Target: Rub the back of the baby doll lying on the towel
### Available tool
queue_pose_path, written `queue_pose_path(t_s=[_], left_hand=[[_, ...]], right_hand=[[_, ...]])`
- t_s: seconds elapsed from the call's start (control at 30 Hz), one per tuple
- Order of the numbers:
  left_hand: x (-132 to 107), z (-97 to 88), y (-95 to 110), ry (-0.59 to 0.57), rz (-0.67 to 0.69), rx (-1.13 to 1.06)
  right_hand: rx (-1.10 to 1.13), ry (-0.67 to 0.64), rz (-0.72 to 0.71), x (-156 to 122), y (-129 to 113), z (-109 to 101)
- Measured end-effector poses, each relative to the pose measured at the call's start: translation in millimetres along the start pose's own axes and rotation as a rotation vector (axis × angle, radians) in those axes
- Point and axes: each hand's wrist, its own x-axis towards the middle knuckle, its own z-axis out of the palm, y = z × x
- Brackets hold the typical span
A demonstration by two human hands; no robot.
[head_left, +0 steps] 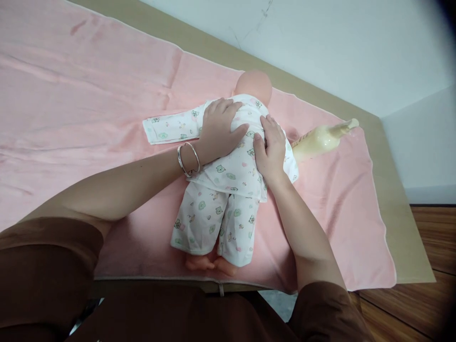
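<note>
A baby doll (253, 84) lies stretched out with its smooth round head away from me and its feet towards me; no face shows. It wears a white long-sleeved top (228, 173) and matching trousers (201, 216), both printed with small green and pink figures. My left hand (220, 127), a silver bangle at its wrist, rests flat on the left of the doll's upper body, fingers stretched out. On the right side of the top lies my right hand (271, 151), its fingers extended and the thumb apart. Neither hand grasps anything.
A pale yellow pump bottle (318, 141) lies on its side right of the doll, its lower part hidden. Beneath is a pink blanket (107, 90) over a tan tabletop (399, 228). A white wall (338, 52) stands behind; wooden flooring (436, 242) shows at right.
</note>
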Motion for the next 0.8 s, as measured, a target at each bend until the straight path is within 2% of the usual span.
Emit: queue_pose_path(t_s=[0.23,0.37,0.57,0.8], left_hand=[[1.9,6.9,-14.0,0.005,0.063,-0.073],[1.6,6.1,-13.1,0.001,0.08,-0.081],[0.1,3.0,-7.8,-0.013,0.036,0.003],[2.0,9.6,-16.6,0.02,0.079,-0.041]], right_hand=[[-0.01,0.001,-0.004,0.2,0.6,1.2],[-0.018,0.008,-0.007,0.4,0.8,1.4],[-0.013,0.007,-0.013,0.8,1.4,1.1],[-0.006,-0.014,-0.005,0.9,1.1,0.2]])
